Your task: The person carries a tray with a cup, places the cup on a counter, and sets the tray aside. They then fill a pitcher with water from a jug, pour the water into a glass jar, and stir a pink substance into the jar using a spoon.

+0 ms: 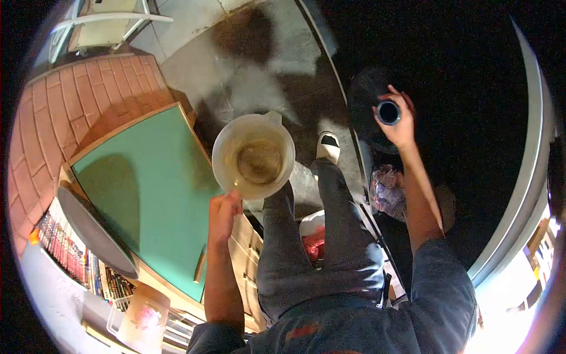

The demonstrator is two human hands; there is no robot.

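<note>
A large translucent plastic pitcher, seen from above, hangs over the floor in front of my legs, its spout turned away from me. My left hand is closed at its near side, where the handle would be; the hand hides that part. Inside, the bottom looks brownish. Out to the right, my right hand wraps round a small dark cup with a pale rim. The cup's mouth faces up, and its inside looks dark. A very dark area lies behind it.
On the left, a green-topped table stands by a brick wall. A row of books, a grey oval object and a plastic container lie nearby. A crumpled plastic bag is below my right forearm.
</note>
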